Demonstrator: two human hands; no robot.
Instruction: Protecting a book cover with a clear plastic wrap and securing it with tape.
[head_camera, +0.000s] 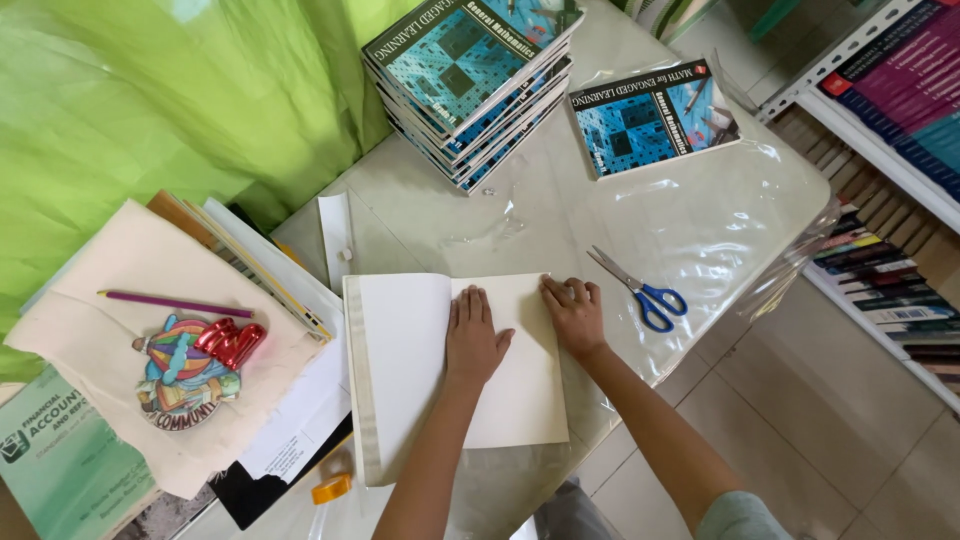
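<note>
An open book (400, 350) with blank white inner pages lies on the pale table (560, 200), over a sheet of clear plastic (720, 220). My left hand (474, 335) presses flat on the right-hand white page, fingers together. My right hand (573, 312) rests at that page's upper right corner, fingertips on its edge, holding nothing. Blue-handled scissors (645, 292) lie on the plastic just right of my right hand.
A stack of several blue-covered textbooks (470, 80) stands at the table's far side, one more textbook (650, 115) beside it. A cream cloth bag (150, 340) with a purple pencil (175, 303), a tape roll (331, 489), and a bookshelf (890, 150) surround the table.
</note>
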